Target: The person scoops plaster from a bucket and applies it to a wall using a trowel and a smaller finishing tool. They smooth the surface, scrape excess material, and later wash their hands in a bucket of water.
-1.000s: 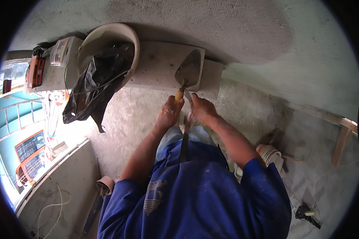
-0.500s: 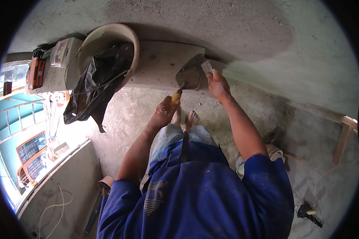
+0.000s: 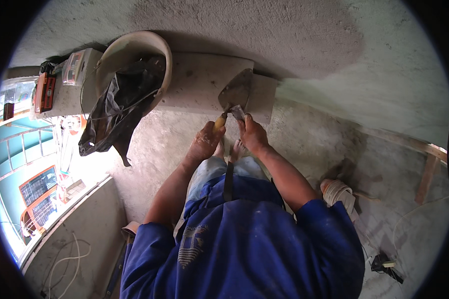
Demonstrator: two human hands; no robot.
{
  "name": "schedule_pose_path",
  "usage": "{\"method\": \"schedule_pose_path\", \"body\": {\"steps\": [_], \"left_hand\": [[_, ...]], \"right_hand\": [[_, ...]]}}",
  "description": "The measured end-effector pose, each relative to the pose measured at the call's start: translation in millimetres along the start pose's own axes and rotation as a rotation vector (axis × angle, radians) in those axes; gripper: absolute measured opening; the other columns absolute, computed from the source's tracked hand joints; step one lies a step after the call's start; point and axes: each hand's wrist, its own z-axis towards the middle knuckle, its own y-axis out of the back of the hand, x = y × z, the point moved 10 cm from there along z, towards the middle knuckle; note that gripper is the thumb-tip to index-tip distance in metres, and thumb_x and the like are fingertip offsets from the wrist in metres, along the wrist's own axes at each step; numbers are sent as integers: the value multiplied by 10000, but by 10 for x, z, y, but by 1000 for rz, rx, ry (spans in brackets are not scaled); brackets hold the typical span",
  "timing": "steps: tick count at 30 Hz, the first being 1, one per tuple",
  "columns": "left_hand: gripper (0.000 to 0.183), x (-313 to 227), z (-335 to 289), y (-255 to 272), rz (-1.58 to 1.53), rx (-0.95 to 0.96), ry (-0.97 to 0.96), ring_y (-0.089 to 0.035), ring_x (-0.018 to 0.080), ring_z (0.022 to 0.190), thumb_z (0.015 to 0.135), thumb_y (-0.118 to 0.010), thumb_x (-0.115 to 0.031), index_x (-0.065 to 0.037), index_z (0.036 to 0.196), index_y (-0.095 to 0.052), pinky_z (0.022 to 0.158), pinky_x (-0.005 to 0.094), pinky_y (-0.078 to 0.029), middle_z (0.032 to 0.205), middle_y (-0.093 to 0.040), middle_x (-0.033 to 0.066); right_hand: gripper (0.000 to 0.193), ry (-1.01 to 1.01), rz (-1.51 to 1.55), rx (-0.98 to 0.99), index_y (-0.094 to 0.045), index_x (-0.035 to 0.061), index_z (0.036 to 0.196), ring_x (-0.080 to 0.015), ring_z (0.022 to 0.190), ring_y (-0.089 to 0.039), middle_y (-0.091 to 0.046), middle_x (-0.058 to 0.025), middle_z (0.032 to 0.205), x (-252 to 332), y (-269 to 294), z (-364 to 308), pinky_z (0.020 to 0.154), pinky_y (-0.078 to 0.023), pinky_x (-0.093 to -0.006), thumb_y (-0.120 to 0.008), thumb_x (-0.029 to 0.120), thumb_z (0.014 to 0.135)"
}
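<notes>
My left hand [image 3: 205, 143] grips the yellow handle of a mason's trowel [image 3: 236, 92], whose grey pointed blade rises over a concrete ledge [image 3: 199, 82]. My right hand [image 3: 252, 134] sits beside it, fingers pinched at the base of the blade on a small grey piece, likely mortar. Both hands are close together above my bare feet [image 3: 229, 149] on the rough concrete floor. The plastered wall [image 3: 264, 35] rises behind the ledge.
A pale bucket [image 3: 129, 55] with a black plastic bag [image 3: 117, 112] draped in it leans at the left of the ledge. Boxes and an orange device [image 3: 45, 92] lie further left. A cord coil [image 3: 336, 192], wooden strips [image 3: 426, 174] and a cable lie right.
My right hand came back from the ledge's upper right to the trowel's neck beside my left hand. The trowel blade has tilted more upright.
</notes>
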Motion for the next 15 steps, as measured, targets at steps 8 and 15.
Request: {"method": "schedule_pose_path", "body": {"steps": [8,15], "left_hand": [[373,3,-3,-19,-9,2,7,-623,492,875,1000,-580,-376,-9,1043,-528,706,515,-479,860,-628,277],[365,-113,-20,10,-22,11,21,-630,478,868,1001,-583,-368,-9,1037,-530,700,507,-481,871,-632,266]], "right_hand": [[380,-97,30,-103,-586,18,1076,-496,881,-635,-669,-284,888,-54,84,-58,762,-501,-568,-480,379,1015],[313,-69,133,-177,-544,44,1098,-484,846,-651,-677,-266,863,-152,134,96,730,-514,-569,-452,335,1029]]}}
